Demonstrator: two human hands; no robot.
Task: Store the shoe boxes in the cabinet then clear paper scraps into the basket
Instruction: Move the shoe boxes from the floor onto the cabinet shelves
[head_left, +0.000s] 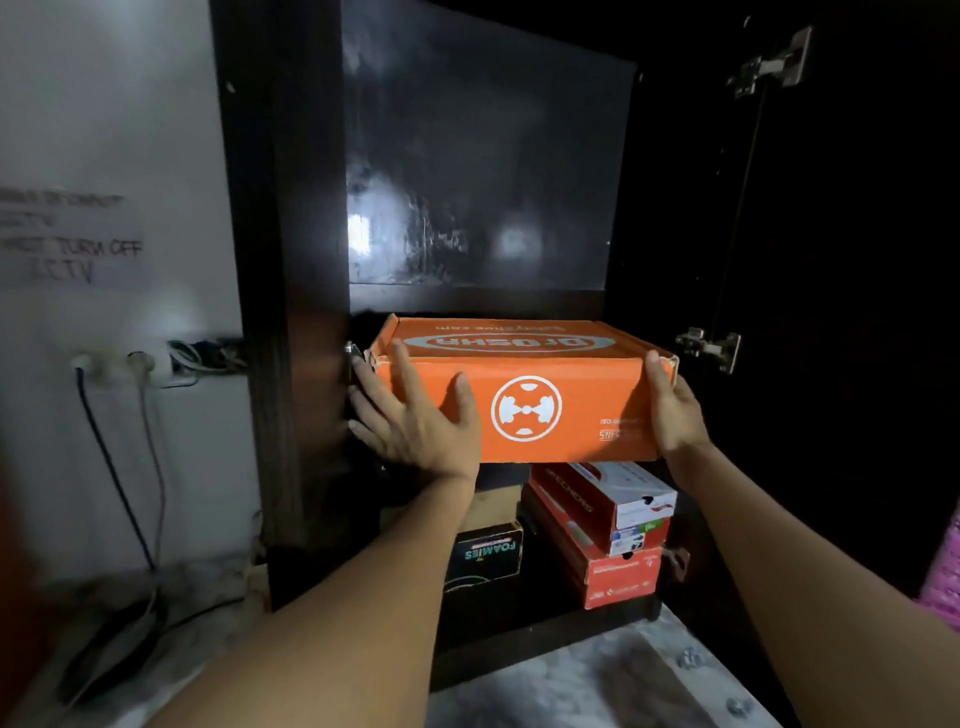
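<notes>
An orange shoe box (524, 379) with a white round logo is held level at the front of the dark cabinet (296, 312), at shelf height. My left hand (415, 421) grips its left front corner, thumb on the front face. Around the box's right end wraps my right hand (672, 410). Below it in the cabinet stand a red and white shoe box (608, 501) stacked on a red box (618, 574), and a black box (485, 556) to their left. No paper scraps or basket are in view.
The cabinet door (831, 312) stands open on the right, with metal hinges (711, 345). A white wall (114, 156) with a socket and hanging cables (119, 457) lies to the left. Pale marbled floor (582, 686) runs below the cabinet.
</notes>
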